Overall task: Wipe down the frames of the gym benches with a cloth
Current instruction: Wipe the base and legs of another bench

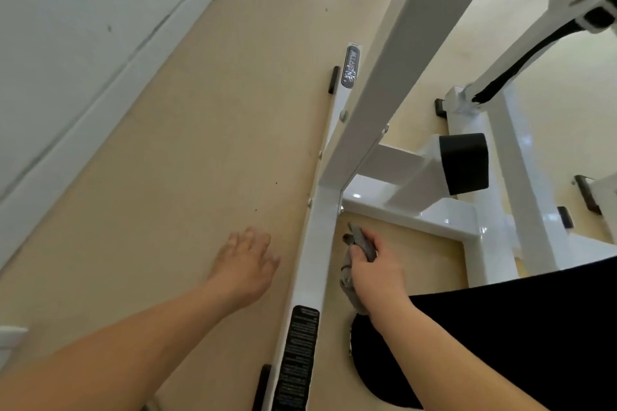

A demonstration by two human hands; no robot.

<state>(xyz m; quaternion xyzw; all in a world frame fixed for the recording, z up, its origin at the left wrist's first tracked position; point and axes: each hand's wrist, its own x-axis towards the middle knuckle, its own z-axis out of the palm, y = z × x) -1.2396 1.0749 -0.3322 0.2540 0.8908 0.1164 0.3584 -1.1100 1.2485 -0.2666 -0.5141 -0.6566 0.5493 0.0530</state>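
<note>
A white bench frame runs along the floor as a long base rail (pixel 320 230), with a slanted upright (pixel 384 77) rising from it and a cross rail (pixel 417 217) going right. My right hand (pixel 374 264) grips a grey cloth (pixel 362 243) just right of the base rail, in the corner under the cross rail; part of the cloth hangs below the fist. My left hand (pixel 243 264) hovers over the tan floor left of the rail, fingers spread and holding nothing.
A white wall and skirting (pixel 83 110) run along the left. A black pad (pixel 464 163) sticks out of the frame on the right, with more white frame legs (pixel 521 177) behind. Black rubber feet (pixel 334 79) edge the rail. My dark clothing (pixel 500 344) fills the lower right.
</note>
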